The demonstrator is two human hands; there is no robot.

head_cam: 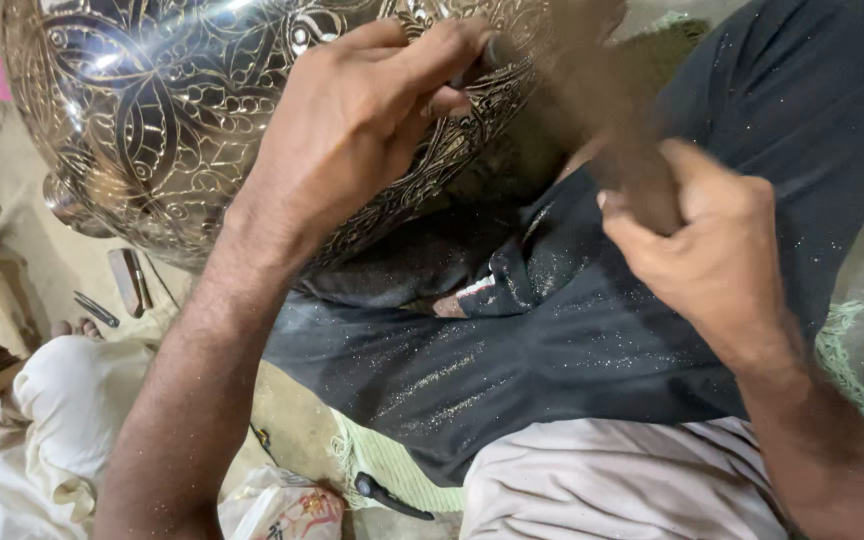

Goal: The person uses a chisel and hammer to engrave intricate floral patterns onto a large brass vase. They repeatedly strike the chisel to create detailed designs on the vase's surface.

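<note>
The left hand (352, 120) pinches a small chisel (487, 50) against the engraved metal bowl (152, 110) while the right hand (702, 240) grips a blurred mallet (612, 120) (a slip, I think, could scratch the pattern).

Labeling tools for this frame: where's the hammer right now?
In the head view, the hammer is right of centre, motion-blurred, gripped in the right hand above the dark cloth, its head close to the left hand's fingers on the engraved metal vessel.

The left forearm rises from the lower left of the frame to the left hand (352, 120) at upper centre, fingers bent and pinched together. At centre right, the right hand (712, 250) is clenched in a fist, blurred.
</note>
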